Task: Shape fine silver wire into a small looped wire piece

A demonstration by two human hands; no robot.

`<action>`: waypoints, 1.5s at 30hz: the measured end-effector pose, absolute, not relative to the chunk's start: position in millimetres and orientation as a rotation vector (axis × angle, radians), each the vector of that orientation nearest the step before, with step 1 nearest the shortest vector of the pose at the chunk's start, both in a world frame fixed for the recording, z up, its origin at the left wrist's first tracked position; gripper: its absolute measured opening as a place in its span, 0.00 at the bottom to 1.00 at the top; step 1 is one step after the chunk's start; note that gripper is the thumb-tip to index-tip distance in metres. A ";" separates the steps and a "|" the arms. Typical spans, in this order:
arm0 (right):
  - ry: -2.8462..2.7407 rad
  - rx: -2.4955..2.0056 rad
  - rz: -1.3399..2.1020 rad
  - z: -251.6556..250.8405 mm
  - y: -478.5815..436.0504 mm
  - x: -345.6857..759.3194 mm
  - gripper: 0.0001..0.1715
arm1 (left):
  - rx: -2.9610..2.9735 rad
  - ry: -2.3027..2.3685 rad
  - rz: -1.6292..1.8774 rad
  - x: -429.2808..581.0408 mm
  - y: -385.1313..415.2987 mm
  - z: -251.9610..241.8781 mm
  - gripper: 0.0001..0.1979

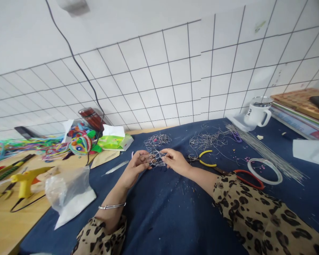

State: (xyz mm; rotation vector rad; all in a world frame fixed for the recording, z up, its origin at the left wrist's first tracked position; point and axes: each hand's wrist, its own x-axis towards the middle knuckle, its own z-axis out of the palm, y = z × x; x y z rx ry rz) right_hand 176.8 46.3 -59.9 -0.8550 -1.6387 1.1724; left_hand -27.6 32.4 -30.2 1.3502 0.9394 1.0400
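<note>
At the lower left of the frame, a yellow glue gun lay on the wood, with a clear plastic bag to its right. Near the frame's centre, the left hand pinched the left edge of a tangled silver wire piece, which sat between both hands above the blue cloth. The right hand gripped its right edge between thumb and fingers. Just right of that hand were yellow-handled pliers; farther right lay red-handled scissors, a whitish ring and a bundle of straight wires.
</note>
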 end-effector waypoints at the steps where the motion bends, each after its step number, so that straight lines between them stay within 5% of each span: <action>1: -1.634 -0.862 1.166 -60.5 46.8 176.5 0.16 | 1.362 0.929 1.028 -27.2 31.3 -29.4 0.19; 7: -1.550 -0.897 1.167 -60.8 49.9 176.8 0.09 | 1.529 0.946 0.901 -29.1 29.9 -31.8 0.16; 14: -1.569 -0.858 1.269 -58.4 49.9 178.4 0.22 | 1.637 1.017 0.866 -36.6 34.2 -32.3 0.16; 30: -1.762 -0.859 1.092 -57.2 47.1 178.1 0.23 | 1.603 1.017 0.859 -25.5 23.6 -17.5 0.13; 38: -1.668 -0.852 1.221 -57.9 47.0 178.2 0.21 | 1.555 1.059 0.940 -32.7 28.8 -22.3 0.09; 45: -1.440 -0.919 1.298 -62.9 61.0 182.1 0.16 | 1.392 1.180 1.363 -49.7 38.7 -22.1 0.08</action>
